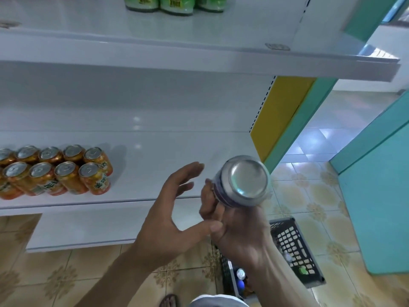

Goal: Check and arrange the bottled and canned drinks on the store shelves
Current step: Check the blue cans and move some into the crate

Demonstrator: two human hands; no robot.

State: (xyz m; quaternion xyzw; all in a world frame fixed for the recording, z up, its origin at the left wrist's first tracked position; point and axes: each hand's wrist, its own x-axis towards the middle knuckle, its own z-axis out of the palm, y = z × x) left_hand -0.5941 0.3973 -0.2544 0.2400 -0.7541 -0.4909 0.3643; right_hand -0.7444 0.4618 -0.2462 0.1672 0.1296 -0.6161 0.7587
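The right hand has its fingers wrapped round the can, base turned upward before the lower shelf, right of the orange cans; the left hand hovers open beside it. It looks smooth, thin-walled and probably full and weighty, so grip mid-body, firmly but not crushingly

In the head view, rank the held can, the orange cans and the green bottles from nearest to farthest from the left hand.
1. Held can, in the grip of the right hand, just right of the left hand.
2. Orange cans, left on the middle shelf.
3. Green bottles, up on the upper shelf.
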